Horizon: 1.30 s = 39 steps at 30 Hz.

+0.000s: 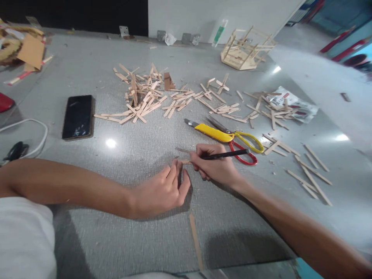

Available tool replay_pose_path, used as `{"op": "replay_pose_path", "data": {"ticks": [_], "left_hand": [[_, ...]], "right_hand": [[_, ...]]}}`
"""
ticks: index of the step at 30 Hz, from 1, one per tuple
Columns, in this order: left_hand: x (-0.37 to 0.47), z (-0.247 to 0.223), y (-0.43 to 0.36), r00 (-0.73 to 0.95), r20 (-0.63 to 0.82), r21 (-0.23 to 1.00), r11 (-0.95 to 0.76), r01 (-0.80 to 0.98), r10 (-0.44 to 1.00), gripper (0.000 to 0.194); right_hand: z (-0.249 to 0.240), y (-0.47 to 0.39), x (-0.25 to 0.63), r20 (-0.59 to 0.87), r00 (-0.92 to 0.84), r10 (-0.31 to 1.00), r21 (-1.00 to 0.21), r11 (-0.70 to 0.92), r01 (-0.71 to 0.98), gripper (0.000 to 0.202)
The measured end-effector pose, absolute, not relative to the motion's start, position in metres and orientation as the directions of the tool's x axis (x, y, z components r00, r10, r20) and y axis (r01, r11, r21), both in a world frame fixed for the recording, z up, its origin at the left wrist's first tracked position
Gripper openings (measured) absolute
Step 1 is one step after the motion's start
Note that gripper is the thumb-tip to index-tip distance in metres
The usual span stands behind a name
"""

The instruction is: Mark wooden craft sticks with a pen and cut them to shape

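Note:
My left hand (164, 190) is closed, its fingertips holding a short wooden craft stick (186, 162) down near the table surface. My right hand (213, 162) grips a slim black pen (226, 154), whose tip is hidden behind the fingers by the stick. A thin greyish strip (182, 149) juts out left of the right fingers; I cannot tell whether it is held. Just beyond the right hand lie a yellow utility knife (213, 133) and scissors (247, 141) with one yellow and one red handle loop. Another craft stick (195, 240) lies closer to me.
Loose craft sticks (142, 100) are heaped across the grey table (139, 240), with more scattered right. A phone (78, 117) and a white cable (43, 126) lie left. At the back stand a stick-built frame (247, 50) and a green-and-white tube (219, 33). A plastic packet (302, 108) lies right.

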<state>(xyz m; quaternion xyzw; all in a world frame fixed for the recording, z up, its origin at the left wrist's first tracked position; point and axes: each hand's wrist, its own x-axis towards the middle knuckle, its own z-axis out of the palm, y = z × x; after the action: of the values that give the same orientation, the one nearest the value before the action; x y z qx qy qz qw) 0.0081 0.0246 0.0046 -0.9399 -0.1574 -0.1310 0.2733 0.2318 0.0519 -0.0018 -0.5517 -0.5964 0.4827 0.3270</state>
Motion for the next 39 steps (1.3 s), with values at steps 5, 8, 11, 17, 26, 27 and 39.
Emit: {"op": "replay_pose_path", "data": {"ticks": [5, 8, 11, 17, 26, 27, 39], "left_hand": [[0.008, 0.004, 0.024, 0.914, 0.336, -0.451, -0.813, 0.370, 0.229, 0.031], [0.008, 0.004, 0.024, 0.913, 0.337, -0.446, -0.815, 0.371, 0.232, 0.031], [0.008, 0.004, 0.024, 0.914, 0.335, -0.453, -0.811, 0.371, 0.230, 0.030], [0.008, 0.007, 0.025, 0.920, 0.321, -0.469, -0.805, 0.362, 0.227, 0.030], [0.008, 0.008, 0.026, 0.930, 0.298, -0.474, -0.813, 0.339, 0.214, 0.032], [0.008, 0.008, 0.026, 0.931, 0.295, -0.474, -0.813, 0.338, 0.215, 0.033], [0.008, 0.014, 0.028, 0.942, 0.270, -0.494, -0.811, 0.314, 0.200, 0.032]], "right_hand": [[0.003, 0.051, 0.229, -0.126, -0.181, 0.975, -0.930, -0.052, 0.365, 0.047], [0.004, 0.051, 0.229, -0.118, -0.186, 0.975, -0.929, -0.042, 0.369, 0.048], [0.004, 0.052, 0.230, -0.113, -0.197, 0.974, -0.922, -0.029, 0.386, 0.049], [0.007, 0.053, 0.227, -0.130, -0.168, 0.977, -0.938, -0.066, 0.342, 0.051], [0.006, 0.054, 0.224, -0.147, -0.152, 0.977, -0.943, -0.092, 0.318, 0.055], [0.007, 0.054, 0.224, -0.145, -0.152, 0.978, -0.942, -0.089, 0.322, 0.055], [0.008, 0.053, 0.227, -0.127, -0.180, 0.975, -0.909, -0.042, 0.415, 0.049]]}}
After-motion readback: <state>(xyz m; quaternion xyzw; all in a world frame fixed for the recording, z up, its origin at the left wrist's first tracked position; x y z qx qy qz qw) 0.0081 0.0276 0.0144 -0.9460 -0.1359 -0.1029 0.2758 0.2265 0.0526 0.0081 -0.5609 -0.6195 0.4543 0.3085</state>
